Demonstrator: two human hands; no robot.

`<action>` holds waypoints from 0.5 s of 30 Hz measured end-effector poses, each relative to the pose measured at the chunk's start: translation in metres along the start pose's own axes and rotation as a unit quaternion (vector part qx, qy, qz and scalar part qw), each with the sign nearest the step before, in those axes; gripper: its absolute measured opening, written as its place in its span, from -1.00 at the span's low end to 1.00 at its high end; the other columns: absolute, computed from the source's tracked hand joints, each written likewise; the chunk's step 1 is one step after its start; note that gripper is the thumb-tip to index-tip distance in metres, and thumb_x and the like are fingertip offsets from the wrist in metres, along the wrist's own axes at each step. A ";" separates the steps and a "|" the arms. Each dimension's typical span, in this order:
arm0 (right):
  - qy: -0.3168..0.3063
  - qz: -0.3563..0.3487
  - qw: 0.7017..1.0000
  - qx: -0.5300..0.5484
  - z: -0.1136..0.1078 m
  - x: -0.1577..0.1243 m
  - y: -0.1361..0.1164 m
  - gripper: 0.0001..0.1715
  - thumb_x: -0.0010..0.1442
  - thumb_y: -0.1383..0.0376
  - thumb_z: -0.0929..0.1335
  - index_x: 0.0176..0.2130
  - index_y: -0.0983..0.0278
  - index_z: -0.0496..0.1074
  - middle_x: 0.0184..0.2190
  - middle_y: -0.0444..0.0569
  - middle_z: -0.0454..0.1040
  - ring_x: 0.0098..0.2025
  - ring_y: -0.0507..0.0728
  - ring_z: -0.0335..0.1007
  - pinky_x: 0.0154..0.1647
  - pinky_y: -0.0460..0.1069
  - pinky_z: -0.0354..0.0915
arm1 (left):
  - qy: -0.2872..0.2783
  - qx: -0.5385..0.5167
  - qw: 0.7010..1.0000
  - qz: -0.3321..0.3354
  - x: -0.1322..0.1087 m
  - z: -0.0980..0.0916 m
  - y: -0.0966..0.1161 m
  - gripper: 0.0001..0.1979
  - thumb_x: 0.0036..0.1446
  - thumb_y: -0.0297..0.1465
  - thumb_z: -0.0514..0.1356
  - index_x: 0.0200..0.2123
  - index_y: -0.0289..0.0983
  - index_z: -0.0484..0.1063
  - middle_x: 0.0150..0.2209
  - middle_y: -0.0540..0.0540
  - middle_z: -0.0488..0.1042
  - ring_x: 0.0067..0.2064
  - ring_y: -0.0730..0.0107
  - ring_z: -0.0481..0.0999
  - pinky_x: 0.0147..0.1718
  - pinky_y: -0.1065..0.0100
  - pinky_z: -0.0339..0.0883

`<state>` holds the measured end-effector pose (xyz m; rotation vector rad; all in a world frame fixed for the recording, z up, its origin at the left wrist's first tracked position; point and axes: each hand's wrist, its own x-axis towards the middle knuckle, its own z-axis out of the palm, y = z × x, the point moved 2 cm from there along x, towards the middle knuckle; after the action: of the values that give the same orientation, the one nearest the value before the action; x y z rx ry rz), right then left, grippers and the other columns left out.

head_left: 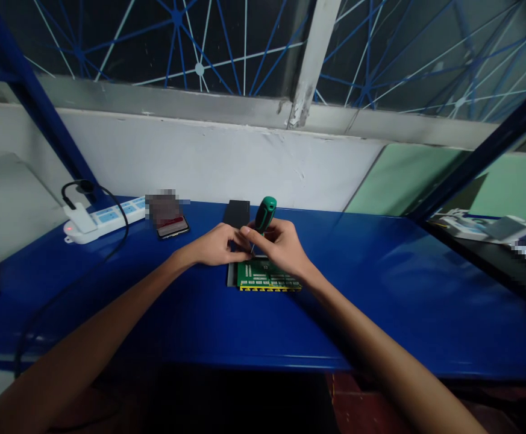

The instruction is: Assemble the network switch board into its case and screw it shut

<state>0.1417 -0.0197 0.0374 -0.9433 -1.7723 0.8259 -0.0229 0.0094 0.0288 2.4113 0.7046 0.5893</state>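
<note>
Midway along the table [380, 289], the right hand [281, 247] is gripping the screwdriver [265, 215] upright, fingers closed round it, while the left hand [217, 245] is pinching its tip at the far edge of the board [267, 279], apparently seating it, which is calling for steady downward pressure.

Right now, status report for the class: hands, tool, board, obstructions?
Right hand grips green-handled screwdriver, tip down at green printed circuit board. Left hand at the shaft, grip unclear. Flat black box behind, nothing blocking.

Surface [380, 289] open to right and near. Far left crowded: power strip [109, 218], cable [118, 244], phone [171, 224]. Black box [237, 212] just beyond circuit board [265, 278].
</note>
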 end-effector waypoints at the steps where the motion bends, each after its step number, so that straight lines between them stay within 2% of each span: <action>1: 0.001 -0.001 1.000 -0.002 -0.001 0.000 -0.001 -0.63 0.17 0.04 0.39 -0.39 0.30 0.47 -0.54 -0.13 0.33 -0.52 -0.01 0.12 -0.52 -0.04 0.06 | 0.007 -0.004 1.000 -0.003 0.000 0.000 -0.001 -0.83 0.10 -0.35 0.26 -0.35 -0.33 0.62 -0.46 -0.07 0.57 -0.50 0.48 0.41 -0.49 0.42 0.18; 5: 0.007 0.003 1.000 -0.010 -0.003 0.000 -0.007 -0.64 0.16 0.05 0.40 -0.39 0.32 0.48 -0.57 -0.15 0.30 -0.55 -0.03 0.09 -0.54 -0.05 0.04 | 0.041 -0.005 0.999 -0.018 0.000 0.000 -0.002 -0.83 0.05 -0.30 0.34 -0.39 -0.31 0.62 -0.47 -0.06 0.57 -0.48 0.46 0.43 -0.48 0.43 0.20; 9: 0.015 0.002 1.000 0.002 -0.002 0.000 -0.008 -0.65 0.15 0.06 0.40 -0.35 0.32 0.49 -0.52 -0.12 0.37 -0.51 -0.01 0.18 -0.52 -0.06 0.09 | 0.027 -0.004 1.000 -0.010 -0.001 -0.001 0.000 -0.80 0.10 -0.28 0.31 -0.33 -0.30 0.62 -0.46 -0.06 0.57 -0.47 0.46 0.43 -0.49 0.44 0.21; 15: 0.063 0.024 0.998 -0.015 -0.004 0.002 -0.002 -0.64 0.13 0.05 0.41 -0.40 0.31 0.46 -0.60 -0.18 0.26 -0.57 -0.04 0.07 -0.57 -0.06 0.02 | 0.030 0.007 1.000 0.003 0.000 -0.004 -0.002 -0.75 0.18 -0.24 0.23 -0.30 -0.27 0.62 -0.32 -0.10 0.61 -0.35 0.39 0.52 -0.43 0.41 0.26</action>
<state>0.1441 -0.0186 0.0410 -1.0384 -1.6629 0.7541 -0.0260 0.0121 0.0306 2.4187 0.7290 0.6640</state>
